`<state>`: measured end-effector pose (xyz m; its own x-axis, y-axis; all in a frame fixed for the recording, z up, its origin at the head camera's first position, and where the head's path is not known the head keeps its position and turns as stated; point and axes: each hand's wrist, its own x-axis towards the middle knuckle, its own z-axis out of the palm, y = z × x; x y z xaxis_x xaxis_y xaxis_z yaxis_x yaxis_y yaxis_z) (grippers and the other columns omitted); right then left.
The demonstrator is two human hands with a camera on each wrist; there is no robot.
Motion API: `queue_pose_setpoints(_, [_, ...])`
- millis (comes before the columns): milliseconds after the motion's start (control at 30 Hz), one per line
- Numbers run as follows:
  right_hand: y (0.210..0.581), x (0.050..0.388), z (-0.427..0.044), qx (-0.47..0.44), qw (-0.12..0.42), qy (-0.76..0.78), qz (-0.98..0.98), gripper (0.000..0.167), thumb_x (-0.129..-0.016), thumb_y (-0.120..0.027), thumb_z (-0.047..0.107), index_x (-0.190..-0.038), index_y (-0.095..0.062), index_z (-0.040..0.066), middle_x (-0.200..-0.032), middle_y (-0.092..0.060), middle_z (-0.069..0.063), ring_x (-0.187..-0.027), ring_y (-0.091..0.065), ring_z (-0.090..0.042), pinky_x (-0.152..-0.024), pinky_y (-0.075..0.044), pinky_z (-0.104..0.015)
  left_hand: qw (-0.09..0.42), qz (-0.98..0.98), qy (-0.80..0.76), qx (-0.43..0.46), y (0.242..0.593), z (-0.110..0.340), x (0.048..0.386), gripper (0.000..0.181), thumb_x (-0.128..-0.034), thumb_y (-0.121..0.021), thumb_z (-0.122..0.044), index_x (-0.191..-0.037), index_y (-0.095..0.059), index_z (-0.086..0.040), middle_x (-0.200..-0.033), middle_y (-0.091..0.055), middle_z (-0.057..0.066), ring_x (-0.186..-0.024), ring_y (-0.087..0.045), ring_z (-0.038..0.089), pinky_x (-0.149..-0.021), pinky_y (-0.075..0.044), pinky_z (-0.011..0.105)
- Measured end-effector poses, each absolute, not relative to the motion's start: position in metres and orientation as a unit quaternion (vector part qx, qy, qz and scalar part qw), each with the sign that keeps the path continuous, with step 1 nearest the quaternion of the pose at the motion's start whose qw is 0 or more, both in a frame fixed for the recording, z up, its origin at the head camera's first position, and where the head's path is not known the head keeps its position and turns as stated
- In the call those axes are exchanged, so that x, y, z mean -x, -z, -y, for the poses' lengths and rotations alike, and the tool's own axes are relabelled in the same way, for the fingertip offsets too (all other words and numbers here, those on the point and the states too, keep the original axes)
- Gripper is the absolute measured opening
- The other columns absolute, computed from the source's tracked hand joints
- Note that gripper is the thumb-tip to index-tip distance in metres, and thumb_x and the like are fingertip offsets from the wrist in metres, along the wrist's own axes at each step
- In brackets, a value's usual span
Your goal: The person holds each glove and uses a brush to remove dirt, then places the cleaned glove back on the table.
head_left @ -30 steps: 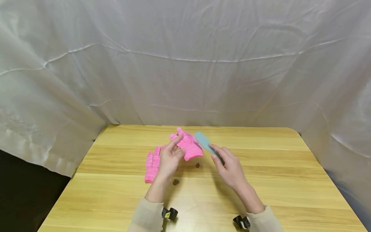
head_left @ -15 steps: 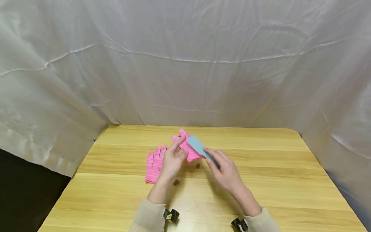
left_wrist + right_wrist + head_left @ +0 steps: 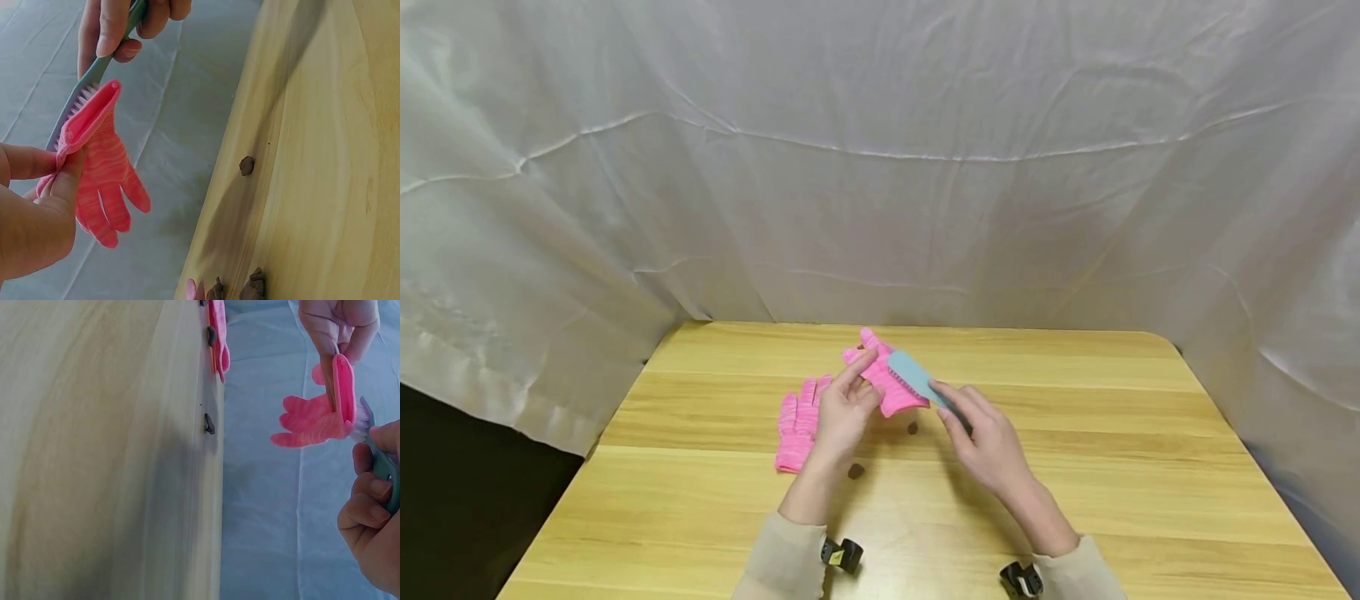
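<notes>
A pink knitted glove [image 3: 887, 385] hangs above the table, pinched near its cuff by the left hand [image 3: 842, 417]; the left wrist view shows thumb and fingers on the cuff of this glove [image 3: 103, 165]. In the right hand [image 3: 988, 437] is the handle of a blue-green brush [image 3: 910, 372], its bristles against the glove's outer side. The right wrist view shows the white bristles [image 3: 360, 422] at the cuff. A second pink glove [image 3: 797, 429] lies flat on the table, left of the left hand and partly covered by it.
Small dark lumps [image 3: 856, 471] lie on the wooden table [image 3: 700, 517], one [image 3: 912, 427] below the held glove. Grey cloth [image 3: 925, 208] hangs behind and at the sides of the table. Black wrist cameras [image 3: 842, 554] sit at both sleeves.
Over the last second the brush has moved left and down from beside the glove onto it. Since half a second ago, brush and held glove have shifted only slightly.
</notes>
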<state>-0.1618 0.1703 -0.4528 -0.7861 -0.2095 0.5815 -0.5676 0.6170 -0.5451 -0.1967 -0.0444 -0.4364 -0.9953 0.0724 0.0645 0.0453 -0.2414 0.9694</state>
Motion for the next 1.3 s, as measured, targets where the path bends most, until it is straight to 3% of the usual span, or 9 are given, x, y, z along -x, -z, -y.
queue_pose_setpoints(500, [0.452, 0.167, -0.178, -0.212, 0.248, -0.379, 0.866, 0.042, -0.097, -0.068, 0.001, -0.138, -0.066, 0.009, -0.096, -0.062, 0.001, -0.066, -0.043, -0.003, -0.052, -0.041, -0.021, 0.003, -0.619, -0.784, -0.044, 0.435, 0.047, 0.198, 0.060, -0.0943, -0.060, 0.012, -0.151, -0.053, -0.005, -0.163, -0.041, 0.013, -0.139, -0.053, 0.032, -0.100, -0.054, 0.023])
queue_pose_setpoints(900, [0.450, 0.165, -0.177, -0.224, 0.252, -0.397, 0.854, 0.043, -0.096, -0.069, -0.002, -0.138, -0.067, 0.008, -0.095, -0.062, 0.002, -0.067, -0.044, -0.004, -0.054, -0.042, -0.021, 0.013, -0.621, -0.782, -0.055, 0.437, 0.043, 0.199, 0.062, -0.0928, -0.057, 0.015, -0.151, -0.052, -0.004, -0.162, -0.042, 0.015, -0.131, -0.060, 0.031, -0.087, -0.058, 0.020])
queue_pose_setpoints(1300, [0.451, 0.163, -0.172, -0.256, 0.241, -0.386, 0.853, 0.043, -0.096, -0.070, 0.001, -0.137, -0.067, 0.011, -0.098, -0.067, 0.003, -0.067, -0.045, -0.002, -0.055, -0.044, -0.020, 0.016, -0.613, -0.786, -0.073, 0.437, 0.041, 0.197, 0.060, -0.0940, -0.055, 0.016, -0.152, -0.048, 0.001, -0.162, -0.040, 0.018, -0.136, -0.055, 0.036, -0.098, -0.055, 0.025])
